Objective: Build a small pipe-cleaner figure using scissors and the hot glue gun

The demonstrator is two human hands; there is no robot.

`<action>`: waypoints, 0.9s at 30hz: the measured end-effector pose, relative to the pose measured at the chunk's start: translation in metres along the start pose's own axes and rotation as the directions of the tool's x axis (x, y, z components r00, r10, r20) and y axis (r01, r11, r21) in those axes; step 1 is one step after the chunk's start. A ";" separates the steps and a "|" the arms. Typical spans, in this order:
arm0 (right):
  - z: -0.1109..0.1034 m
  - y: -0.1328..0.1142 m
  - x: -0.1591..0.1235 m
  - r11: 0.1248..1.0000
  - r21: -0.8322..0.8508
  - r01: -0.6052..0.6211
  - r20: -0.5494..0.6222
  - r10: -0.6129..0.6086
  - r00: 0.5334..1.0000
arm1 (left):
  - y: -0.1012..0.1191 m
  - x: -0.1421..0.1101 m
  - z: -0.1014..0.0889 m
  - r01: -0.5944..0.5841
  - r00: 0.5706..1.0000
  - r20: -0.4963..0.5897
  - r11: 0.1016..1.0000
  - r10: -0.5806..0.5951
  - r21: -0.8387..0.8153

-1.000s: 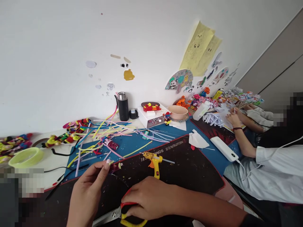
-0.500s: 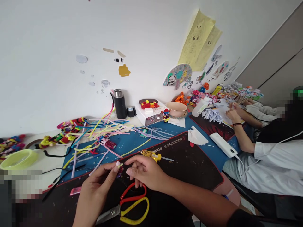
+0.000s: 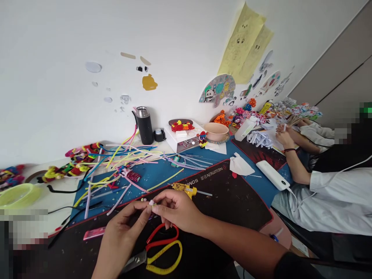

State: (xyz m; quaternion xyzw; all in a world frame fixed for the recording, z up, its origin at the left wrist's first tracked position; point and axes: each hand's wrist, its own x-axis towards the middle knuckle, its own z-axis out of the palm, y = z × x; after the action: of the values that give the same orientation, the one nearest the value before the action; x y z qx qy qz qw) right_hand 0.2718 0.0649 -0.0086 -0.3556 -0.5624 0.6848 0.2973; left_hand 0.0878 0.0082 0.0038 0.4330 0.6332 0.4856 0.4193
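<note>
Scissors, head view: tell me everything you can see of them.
The scissors lie on the black mat, not gripped by either hand. One handle loop is red, the other yellow with dark print; both look plastic-coated. Silvery, metal-looking blades with a round pivot point toward the left forearm, which hides their tips. The right hand's fingers overlap the red loop; contact is unclear.

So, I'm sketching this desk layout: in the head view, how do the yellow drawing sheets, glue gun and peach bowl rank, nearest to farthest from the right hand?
From the right hand:
1. Glue gun: just beyond the hand, partly hidden by it.
2. Peach bowl: farther back, to the right, near the wall.
3. Yellow drawing sheets: up on the wall, right.
</note>
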 end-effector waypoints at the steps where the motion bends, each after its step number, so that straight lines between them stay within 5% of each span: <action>1: 0.000 0.001 0.000 1.000 0.003 0.004 -0.001 -0.004 1.000 | -0.002 0.000 0.000 -0.003 1.000 0.001 1.000 0.003 0.006; 21: -0.004 -0.006 0.000 0.999 0.044 -0.021 -0.040 0.023 0.999 | -0.003 0.003 -0.004 0.020 0.980 0.199 0.999 -0.013 -0.031; 27: -0.002 -0.002 0.000 0.997 0.072 -0.032 -0.043 0.035 0.998 | -0.009 0.002 0.000 -0.011 0.987 0.158 1.000 0.015 -0.024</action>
State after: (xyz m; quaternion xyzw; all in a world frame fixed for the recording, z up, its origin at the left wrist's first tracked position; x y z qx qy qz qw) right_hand 0.2735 0.0667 -0.0065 -0.3692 -0.5248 0.7012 0.3107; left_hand 0.0862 0.0087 -0.0051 0.4695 0.5895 0.4596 0.4699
